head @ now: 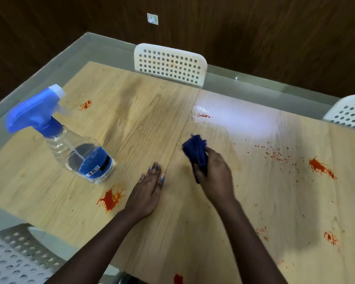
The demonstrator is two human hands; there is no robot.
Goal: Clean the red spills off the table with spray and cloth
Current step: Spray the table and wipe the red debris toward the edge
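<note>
A dark blue cloth (195,152) is bunched up in the person's right hand (213,177), the fingers closed round it so that most of the wad sticks out ahead of the knuckles. It sits low over the middle of the wooden table (148,119), just right of the seam that runs down the tabletop; whether it actually presses on the wood I cannot tell, and it looks a little blurred.

The left hand (148,191) lies flat on the table beside it, palm down, fingers straight and together, holding nothing. The nails carry pale blue polish.

To the left of that hand stands a clear spray bottle (70,140) with a blue trigger head and a blue label, some liquid in its lower part. It is upright and well apart from both hands.

Red spills dot the wood: a splat (110,198) near the left wrist, a small one (86,104) beyond the bottle, a streak (204,115) in a bright patch of glare past the cloth, a scatter of specks (275,153) to the right, and a larger smear (321,168) further right. More red marks lie near the front edge (178,279) and at lower right (330,238).

White perforated chairs stand at the far side (170,64), the far right (350,111), and the near left corner (12,257).
</note>
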